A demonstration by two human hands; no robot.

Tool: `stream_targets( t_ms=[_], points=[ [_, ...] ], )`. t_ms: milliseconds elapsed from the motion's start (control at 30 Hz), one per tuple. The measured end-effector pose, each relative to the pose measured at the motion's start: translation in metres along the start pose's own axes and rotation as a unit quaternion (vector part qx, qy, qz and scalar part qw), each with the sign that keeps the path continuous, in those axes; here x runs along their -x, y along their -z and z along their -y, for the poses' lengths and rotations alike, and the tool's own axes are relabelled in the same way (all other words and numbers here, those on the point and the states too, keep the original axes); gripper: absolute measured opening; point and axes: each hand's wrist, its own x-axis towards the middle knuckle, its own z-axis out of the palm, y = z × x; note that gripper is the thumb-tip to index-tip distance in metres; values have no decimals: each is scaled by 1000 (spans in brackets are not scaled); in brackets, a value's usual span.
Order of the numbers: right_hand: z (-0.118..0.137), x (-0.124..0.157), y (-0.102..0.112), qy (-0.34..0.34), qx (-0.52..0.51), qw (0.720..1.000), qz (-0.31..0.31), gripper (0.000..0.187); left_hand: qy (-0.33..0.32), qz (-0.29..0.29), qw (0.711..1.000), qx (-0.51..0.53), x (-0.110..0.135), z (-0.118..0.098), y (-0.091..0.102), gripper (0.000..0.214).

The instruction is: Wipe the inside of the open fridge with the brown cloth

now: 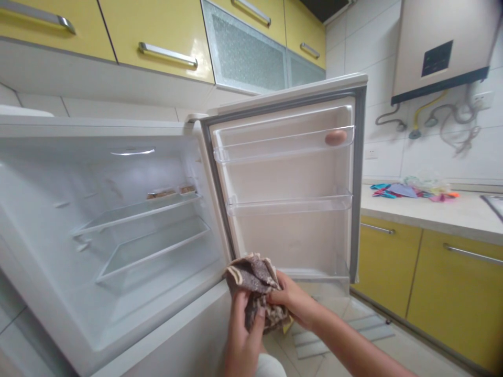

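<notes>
A crumpled brown cloth [257,277] with pale edging is bunched up between both of my hands, low in the middle of the view. My left hand [245,324] grips it from below, thumb pressed on the front. From the right side, my right hand [291,298] closes its fingers on the same cloth. Just behind the hands stands the open fridge, its door [285,230] swung out to the right. Inside the fridge, glass shelves [145,251] sit at the middle and lower levels. Part of the cloth is hidden by my fingers.
Small food packs [161,194] lie at the back of the upper shelf. A brown egg [335,137] rests in the top door rack [275,146]. Right of the door, a white counter [416,212] bears colourful cloths [401,190]. Yellow cupboards [157,31] hang above.
</notes>
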Motion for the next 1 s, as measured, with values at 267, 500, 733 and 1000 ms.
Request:
stream_targets(
  t_ms=[267, 500, 733, 1000],
  points=[
    [-23, -15, 15, -81, -125, 985, -86, 39, -256, 157, 861, -411, -39, -4, -5, 52],
    [-17, -51, 45, -80, -137, 981, -114, 38, -274, 46, 874, -398, -46, 5, -3, 51],
    [-32, -51, 91, -103, 140, 963, -204, 27, -276, 56, 833, -477, -53, 26, 1, 41],
    [-29, -31, 120, -82, 457, 862, -201, 33, -237, 209, 755, -575, -76, 25, -34, 65]
  ],
)
